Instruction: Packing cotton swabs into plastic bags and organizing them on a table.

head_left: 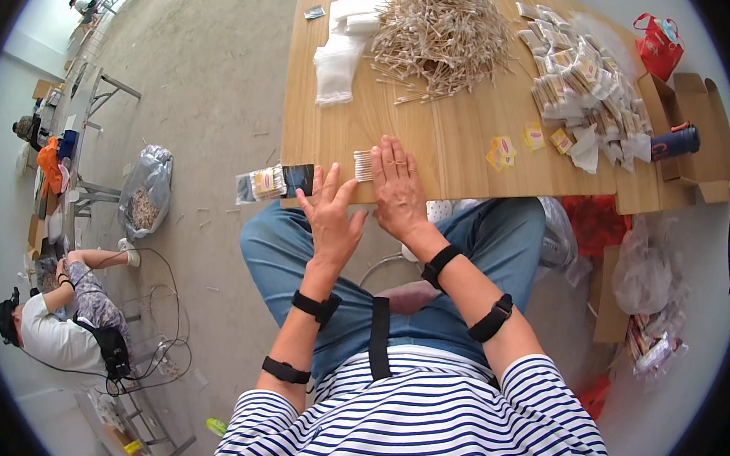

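A short row of cotton swabs [362, 166] lies side by side on the table near its front edge, between my hands. My right hand [396, 184] rests flat at the right of this row, fingers stretched out and covering part of it. My left hand [333, 213] is at the row's left, fingers spread and nothing held. Just beyond its fingertips, at the table's left corner, a clear bag packed with swabs and a yellow label [266, 183] sits beside a black strip [299, 179]. A large loose heap of swabs [443, 40] stands farther back.
White plastic bags [338, 72] are stacked left of the heap. Filled swab packs [587, 79] pile up at the right, with loose yellow cards [501, 153] nearer me. A dark blue bottle [675, 142] lies by an open cardboard box [707, 107]. Another person [75, 327] sits at far left.
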### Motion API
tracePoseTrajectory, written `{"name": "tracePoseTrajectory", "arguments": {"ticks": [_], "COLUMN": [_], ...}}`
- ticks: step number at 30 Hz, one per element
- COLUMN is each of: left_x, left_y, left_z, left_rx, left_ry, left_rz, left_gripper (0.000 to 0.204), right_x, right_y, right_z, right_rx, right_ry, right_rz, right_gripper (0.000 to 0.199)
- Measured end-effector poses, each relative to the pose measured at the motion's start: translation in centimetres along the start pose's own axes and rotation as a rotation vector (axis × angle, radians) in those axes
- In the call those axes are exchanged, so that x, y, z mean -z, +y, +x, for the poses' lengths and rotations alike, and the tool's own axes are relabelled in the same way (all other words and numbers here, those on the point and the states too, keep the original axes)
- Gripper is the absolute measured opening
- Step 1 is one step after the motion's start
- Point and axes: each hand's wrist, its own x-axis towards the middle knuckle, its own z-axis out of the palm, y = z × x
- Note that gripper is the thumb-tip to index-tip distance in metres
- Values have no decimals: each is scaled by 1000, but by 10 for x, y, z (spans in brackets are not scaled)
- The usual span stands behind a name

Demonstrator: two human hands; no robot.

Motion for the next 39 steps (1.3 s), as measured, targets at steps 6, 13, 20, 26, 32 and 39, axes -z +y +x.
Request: {"name": "tracePoseTrajectory", "arguments": {"ticks": [6,13,20,26,32,39], "left_x": [-4,-2,-5,-5,-6,-12], "left_y": [4,6,3,5,3,0], "left_z": [3,-3,6,7,8,16], "left_rx": [34,-11,2,-1,-2,-7], "left_ry": [10,6,29,13,23,46], "left_rz": [-35,58,4,9,13,23], "left_gripper": [49,50,49,49,41,35], "right_x": [3,-1,-4,-5,-5,-8], "right_y": [1,2,1,2,2,2], "right_z": [0,-1,-1,0,0,0], "right_rx": [-8,-15,-12,-15,-18,-11], "right_ry": [-31,-36,-10,-19,-16,10], "right_rz": [-1,-23,-11,-37,-32,-35], "right_gripper": [87,83,81,80,78,74]}}
